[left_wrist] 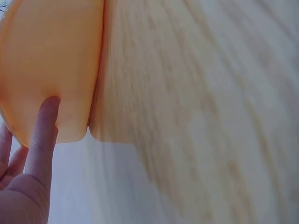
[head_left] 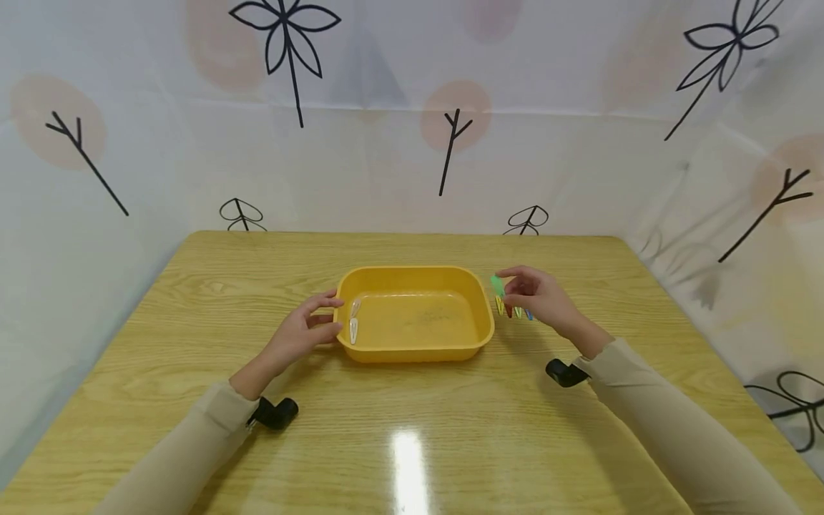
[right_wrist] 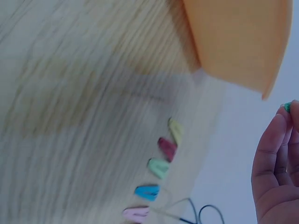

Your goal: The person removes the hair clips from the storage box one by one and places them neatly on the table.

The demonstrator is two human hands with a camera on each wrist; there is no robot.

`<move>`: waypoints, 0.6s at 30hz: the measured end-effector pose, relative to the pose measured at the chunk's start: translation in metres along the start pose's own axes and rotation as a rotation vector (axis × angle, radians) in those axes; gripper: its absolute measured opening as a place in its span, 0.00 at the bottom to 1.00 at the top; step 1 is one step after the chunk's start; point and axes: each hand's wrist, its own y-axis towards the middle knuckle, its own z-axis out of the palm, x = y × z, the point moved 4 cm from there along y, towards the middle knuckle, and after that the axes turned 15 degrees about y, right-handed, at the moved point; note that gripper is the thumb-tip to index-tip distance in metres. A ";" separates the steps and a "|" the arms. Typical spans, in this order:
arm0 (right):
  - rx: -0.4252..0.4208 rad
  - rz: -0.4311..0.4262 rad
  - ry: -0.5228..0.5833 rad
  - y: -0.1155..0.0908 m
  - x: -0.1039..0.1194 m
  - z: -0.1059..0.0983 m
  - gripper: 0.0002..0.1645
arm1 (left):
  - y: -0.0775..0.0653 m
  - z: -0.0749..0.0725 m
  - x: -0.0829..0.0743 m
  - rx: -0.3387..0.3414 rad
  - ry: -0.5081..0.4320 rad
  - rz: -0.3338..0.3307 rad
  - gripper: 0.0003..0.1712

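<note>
A yellow plastic tray (head_left: pixel 415 354) sits on the table with two pale snap hair clips (head_left: pixel 353 331) lying inside near its left end. My left hand (head_left: pixel 302 335) rests against that end with fingers spread, and in the left wrist view the thumb (left_wrist: pixel 43 135) presses the outer wall. Just beyond the tray's right rim, my right hand (head_left: pixel 541 299) pinches a green hair clip (head_left: pixel 497 285) between thumb and fingertips, raised above the table. Under it lies a row of hair clips: yellow (right_wrist: pixel 175 131), red (right_wrist: pixel 167 148), light green (right_wrist: pixel 159 168), blue (right_wrist: pixel 147 192) and pink (right_wrist: pixel 136 214).
The wood-grain table (head_left: pixel 360 429) reaches back to a white cloth backdrop (head_left: pixel 386 164) printed with flowers and twigs. Black wrist cameras (head_left: pixel 277 413) are strapped at both beige sleeves (head_left: pixel 682 422).
</note>
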 end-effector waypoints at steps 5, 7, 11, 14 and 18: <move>-0.063 0.014 -0.031 -0.008 -0.009 -0.014 0.23 | -0.001 0.000 -0.001 -0.001 -0.007 0.001 0.30; -0.083 0.025 -0.035 -0.011 -0.012 -0.019 0.23 | -0.001 0.000 -0.002 -0.003 -0.004 0.000 0.30; -0.120 0.051 -0.056 -0.018 -0.017 -0.028 0.25 | -0.001 0.000 -0.002 -0.005 0.007 -0.006 0.30; -0.146 0.063 -0.080 -0.023 -0.020 -0.035 0.26 | -0.002 0.000 -0.001 -0.004 0.008 -0.002 0.28; -0.185 0.085 -0.096 -0.029 -0.026 -0.046 0.26 | -0.003 0.000 -0.002 -0.006 0.004 -0.003 0.27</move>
